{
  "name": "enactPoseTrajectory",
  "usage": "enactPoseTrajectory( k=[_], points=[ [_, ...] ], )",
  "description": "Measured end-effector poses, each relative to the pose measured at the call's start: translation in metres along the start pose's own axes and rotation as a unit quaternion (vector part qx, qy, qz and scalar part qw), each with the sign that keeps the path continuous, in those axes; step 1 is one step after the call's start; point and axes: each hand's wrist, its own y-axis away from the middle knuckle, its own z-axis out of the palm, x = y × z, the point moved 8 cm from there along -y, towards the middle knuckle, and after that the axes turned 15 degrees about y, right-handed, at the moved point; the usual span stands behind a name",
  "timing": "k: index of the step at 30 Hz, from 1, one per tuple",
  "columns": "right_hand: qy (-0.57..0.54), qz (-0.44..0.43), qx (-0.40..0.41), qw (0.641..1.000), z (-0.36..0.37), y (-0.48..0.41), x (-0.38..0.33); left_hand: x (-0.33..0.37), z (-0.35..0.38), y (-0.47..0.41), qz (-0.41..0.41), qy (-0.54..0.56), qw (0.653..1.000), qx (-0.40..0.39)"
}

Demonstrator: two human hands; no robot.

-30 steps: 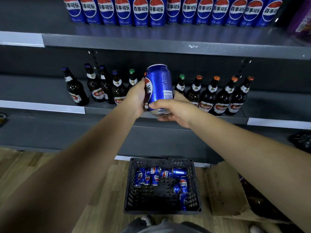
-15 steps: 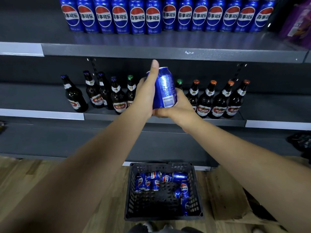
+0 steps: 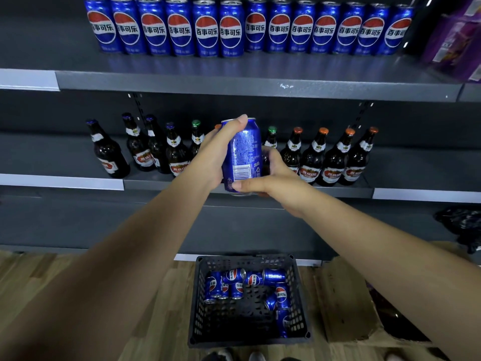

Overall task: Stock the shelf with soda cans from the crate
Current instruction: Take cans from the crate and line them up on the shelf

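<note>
Gray shelf unit point(image 3: 234, 84) fills the view, with both ends cut off by the frame. Top board: row of upright blue soda cans point(image 3: 231, 29), tops cropped at the upper edge. Middle board: brown beer bottles point(image 3: 333, 162), a few in the centre hidden behind the hands.

Floor: black crate point(image 3: 197, 303) with loose cans point(image 3: 235, 276) lying on their sides along its far and right walls (count unclear, they overlap).

Held can point(image 3: 246, 152) is upright in front of the middle board, barcode toward the camera, logo turned away.

Left hand point(image 3: 216, 155) clasps the can's left side, one finger reaching the top rim. Right hand point(image 3: 276, 178) grips the base, thumb across the front; its other fingers are hidden behind the can.
</note>
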Motion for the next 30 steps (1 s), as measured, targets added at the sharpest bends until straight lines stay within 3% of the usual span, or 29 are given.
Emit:
enactPoseTrajectory(
  k=[9,13,21,26,30],
  points=[
    [-0.08,-0.027,-0.042,0.996,0.01,-0.002,-0.002,0.003,0.01,0.004,-0.013,0.004,0.999,-0.046],
    [-0.02,-0.016,-0.001,1.0,0.006,-0.004,-0.001,0.001,0.014,0.007,-0.025,0.009,0.998,-0.06],
    [0.084,-0.026,0.121,0.989,-0.005,0.001,-0.011,0.003,0.004,0.008,0.072,-0.015,0.997,0.028],
    [0.167,-0.01,0.128,0.977,-0.005,-0.001,-0.015,0.004,0.005,0.003,0.048,-0.005,0.998,0.034],
    [0.134,0.001,0.056,0.989,-0.004,-0.008,-0.015,0.006,0.0,-0.002,0.03,0.014,0.999,0.012]
  ],
)
